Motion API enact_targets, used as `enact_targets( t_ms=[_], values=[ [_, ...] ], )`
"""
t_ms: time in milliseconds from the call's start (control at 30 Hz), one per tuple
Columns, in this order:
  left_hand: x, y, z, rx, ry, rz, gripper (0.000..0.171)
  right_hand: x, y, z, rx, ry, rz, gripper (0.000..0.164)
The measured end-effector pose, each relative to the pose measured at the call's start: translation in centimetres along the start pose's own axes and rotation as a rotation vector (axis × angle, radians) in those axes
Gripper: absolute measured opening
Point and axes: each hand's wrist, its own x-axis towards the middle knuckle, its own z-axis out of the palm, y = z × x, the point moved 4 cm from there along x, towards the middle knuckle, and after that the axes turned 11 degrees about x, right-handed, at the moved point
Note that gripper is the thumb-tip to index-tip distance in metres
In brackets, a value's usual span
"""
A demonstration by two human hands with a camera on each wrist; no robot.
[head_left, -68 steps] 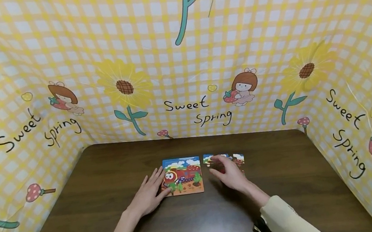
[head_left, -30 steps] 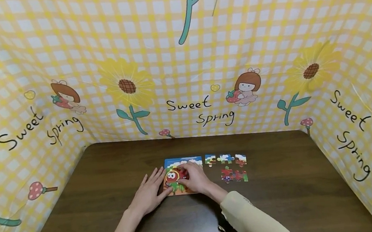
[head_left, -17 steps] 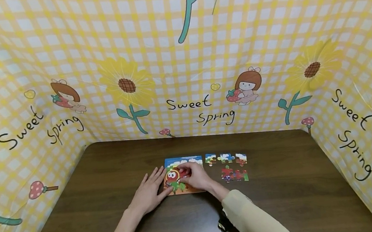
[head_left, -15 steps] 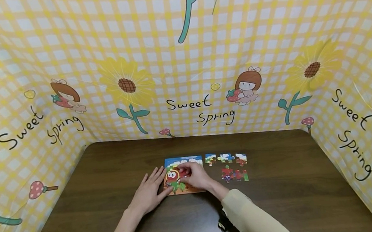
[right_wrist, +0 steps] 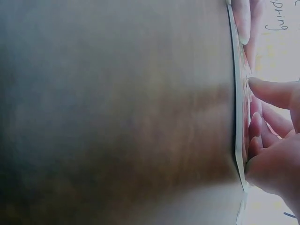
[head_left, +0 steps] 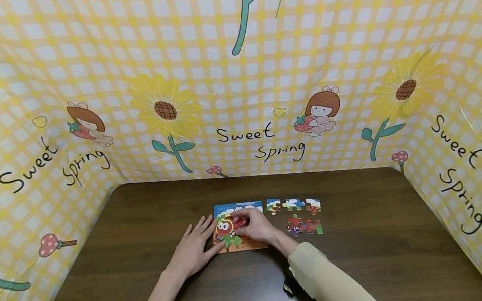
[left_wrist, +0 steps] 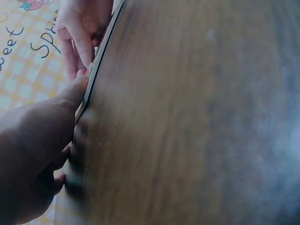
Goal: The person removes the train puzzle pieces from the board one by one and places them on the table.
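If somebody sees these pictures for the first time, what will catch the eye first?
Probably the yellow checked cloth with its large flowers, behind and beside the brown table. Then the colourful puzzle, partly under the right hand, with loose pieces lying to its right.

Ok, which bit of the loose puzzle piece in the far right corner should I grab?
I'd pinch the right edge of that puzzle piece, coming from above and the right. It lies flat on the table, and its neighbours, the middle piece and the lower pieces, sit left and nearer.
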Motion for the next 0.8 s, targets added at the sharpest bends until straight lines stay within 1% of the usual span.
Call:
enact_targets(
  t_ms=[267, 433, 533, 600, 733, 800],
  values=[
    [-0.04, 0.13, -0.09, -0.029, -0.004, 0.000, 0.079, 0.01, -0.01, -0.02, 0.028, 0.004, 0.000, 0.044],
    [-0.03, 0.23, -0.36, -0.046, 0.001, 0.004, 0.078, -0.04, -0.16, 0.04, 0.023, 0.020, 0.006, 0.045],
    [-0.04, 0.29, -0.41, -0.051, -0.003, 0.002, 0.078, -0.02, -0.21, 0.22, -0.023, 0.033, 0.007, 0.045],
    [-0.10, 0.32, -0.43, -0.057, 0.000, 0.004, 0.079, 0.03, -0.18, 0.38, -0.078, 0.039, 0.000, 0.044],
    [-0.10, 0.44, -0.43, -0.063, 0.000, 0.002, 0.075, 0.12, 0.09, 0.61, -0.188, 0.039, -0.035, 0.040],
    [-0.10, 0.64, -0.52, -0.056, -0.007, 0.006, 0.070, 0.10, 0.11, 0.66, -0.239, 0.032, -0.074, 0.036]
  ],
)
